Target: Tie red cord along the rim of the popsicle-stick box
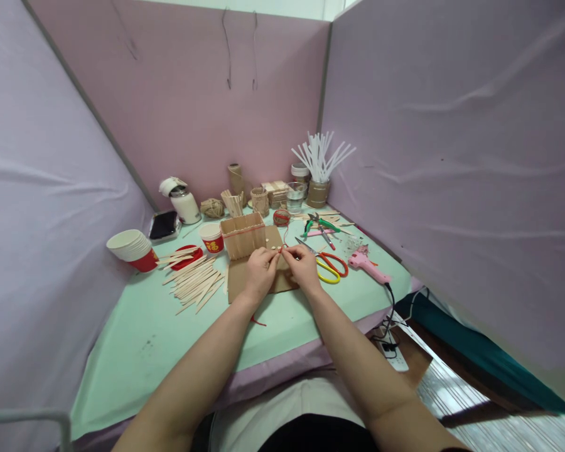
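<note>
My left hand (262,271) and my right hand (303,266) meet over a brown cardboard sheet (238,284), fingertips pinched close together. Between them is a bit of red string (286,242), which runs up toward a red string ball (281,218). A red string end (260,322) also shows on the table below my left wrist. Small pale pieces (274,248) lie by the fingertips, too small to name. Just behind my left hand stands a box of wooden craft sticks (243,238) with a red line near its top. Scissors (333,266) with red and yellow handles lie beside my right hand.
Loose craft sticks (195,284), a red paper cup (211,239) and stacked cups (132,248) are at left. Green-handled pliers (321,224) and a corded pink glue gun (369,266) lie right. Jars, twine and white sticks (321,154) line the back. Fabric partitions surround the table.
</note>
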### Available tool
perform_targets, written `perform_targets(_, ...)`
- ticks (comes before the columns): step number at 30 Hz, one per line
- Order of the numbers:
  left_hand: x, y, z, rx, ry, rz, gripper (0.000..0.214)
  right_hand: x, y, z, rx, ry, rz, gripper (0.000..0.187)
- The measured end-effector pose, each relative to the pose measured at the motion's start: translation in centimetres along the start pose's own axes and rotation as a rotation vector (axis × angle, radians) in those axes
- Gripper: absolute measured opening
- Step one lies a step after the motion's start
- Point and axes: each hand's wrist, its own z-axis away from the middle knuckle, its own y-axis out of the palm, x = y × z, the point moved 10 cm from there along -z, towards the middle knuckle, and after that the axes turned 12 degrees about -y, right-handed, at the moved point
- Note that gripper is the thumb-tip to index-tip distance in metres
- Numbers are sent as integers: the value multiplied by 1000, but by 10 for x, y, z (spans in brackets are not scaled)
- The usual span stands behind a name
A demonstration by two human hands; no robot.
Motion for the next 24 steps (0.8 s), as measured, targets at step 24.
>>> perform_targets(24, -4, 0, 1, -16, 23, -7, 15, -17, 7, 2, 70, 68, 7, 15)
